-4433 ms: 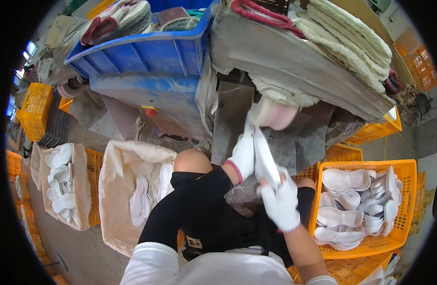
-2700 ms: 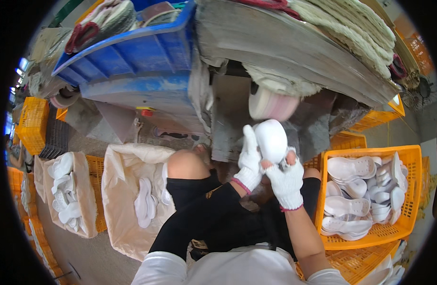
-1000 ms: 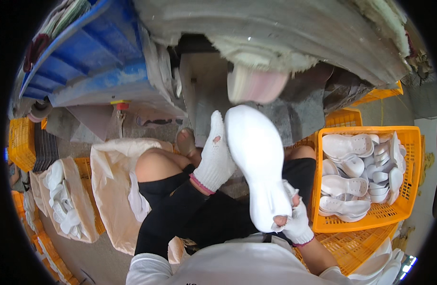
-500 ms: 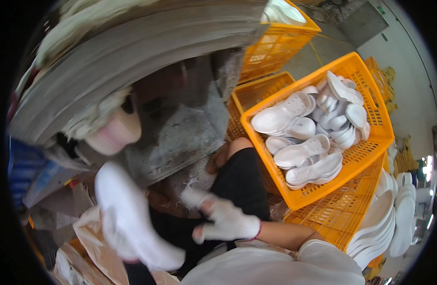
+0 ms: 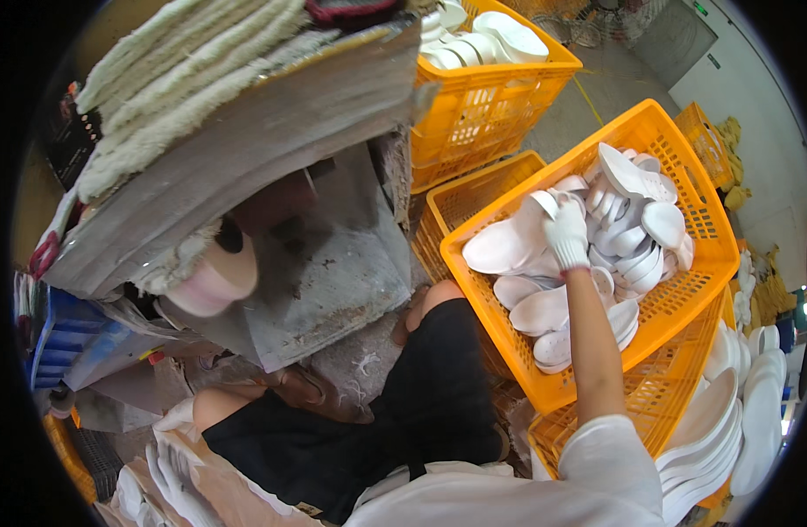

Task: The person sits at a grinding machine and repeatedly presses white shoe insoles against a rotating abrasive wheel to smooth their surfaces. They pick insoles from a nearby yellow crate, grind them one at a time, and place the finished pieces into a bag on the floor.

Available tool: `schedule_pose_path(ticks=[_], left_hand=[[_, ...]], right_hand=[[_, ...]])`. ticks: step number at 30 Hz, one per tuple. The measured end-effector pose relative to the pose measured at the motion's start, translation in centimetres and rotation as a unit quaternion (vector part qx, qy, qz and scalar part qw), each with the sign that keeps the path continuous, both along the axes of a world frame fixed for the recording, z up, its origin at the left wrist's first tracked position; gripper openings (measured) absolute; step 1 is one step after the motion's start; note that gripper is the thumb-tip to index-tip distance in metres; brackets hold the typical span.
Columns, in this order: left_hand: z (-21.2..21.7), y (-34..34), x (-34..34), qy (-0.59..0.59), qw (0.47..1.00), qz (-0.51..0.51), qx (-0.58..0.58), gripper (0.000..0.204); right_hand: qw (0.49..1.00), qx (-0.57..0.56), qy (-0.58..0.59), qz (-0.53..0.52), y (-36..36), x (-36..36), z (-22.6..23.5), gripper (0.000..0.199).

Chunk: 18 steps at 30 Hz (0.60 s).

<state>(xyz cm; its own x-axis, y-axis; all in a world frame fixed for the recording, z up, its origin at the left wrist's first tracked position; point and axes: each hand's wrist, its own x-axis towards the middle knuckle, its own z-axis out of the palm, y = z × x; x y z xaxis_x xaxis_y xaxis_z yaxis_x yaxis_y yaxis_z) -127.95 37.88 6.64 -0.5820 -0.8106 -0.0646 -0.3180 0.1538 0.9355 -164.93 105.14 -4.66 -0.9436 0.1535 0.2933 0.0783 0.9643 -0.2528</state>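
My right hand (image 5: 566, 235), in a white knitted glove with the fingertips uncovered, reaches into a tilted orange plastic crate (image 5: 544, 397). Its fingers are closed at the heel end of a white shoe sole (image 5: 496, 246) near the crate's left side. Many similar white soles (image 5: 627, 171) lie heaped around it, some with small holes in their upper face. My left hand does not show. Low on the left, several slim white pieces (image 5: 171, 474) lie in a pale crumpled bag or sheet (image 5: 237, 492) beside my leg.
A grey machine or bench (image 5: 245, 123) with layered fleecy cloth on top fills the upper left, a pinkish thread cone (image 5: 215, 277) beneath it. Another orange crate (image 5: 482, 105) with soles stands behind. Stacked white soles (image 5: 702, 439) are at lower right. Blue bins (image 5: 65, 338) stand far left.
My right hand has moved from over my lap into the crate and closed on a sole. My left hand, which held a white sole at lower left, has left the view. The view has shifted slightly.
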Motion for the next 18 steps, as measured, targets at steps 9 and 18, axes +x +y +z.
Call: schedule_pose_path(ticks=[9,18], left_hand=[[-4.3,22.0,-11.1,0.041,0.826,-0.408,0.386,0.075],[-3.9,18.5,-6.5,0.166,0.898,-0.176,0.367,0.036]], right_hand=[[0.889,-0.445,0.107,0.021,-15.6,20.2,10.2,0.021],[0.554,-0.795,-0.245,0.034,-29.5,20.5,5.8,0.021]])
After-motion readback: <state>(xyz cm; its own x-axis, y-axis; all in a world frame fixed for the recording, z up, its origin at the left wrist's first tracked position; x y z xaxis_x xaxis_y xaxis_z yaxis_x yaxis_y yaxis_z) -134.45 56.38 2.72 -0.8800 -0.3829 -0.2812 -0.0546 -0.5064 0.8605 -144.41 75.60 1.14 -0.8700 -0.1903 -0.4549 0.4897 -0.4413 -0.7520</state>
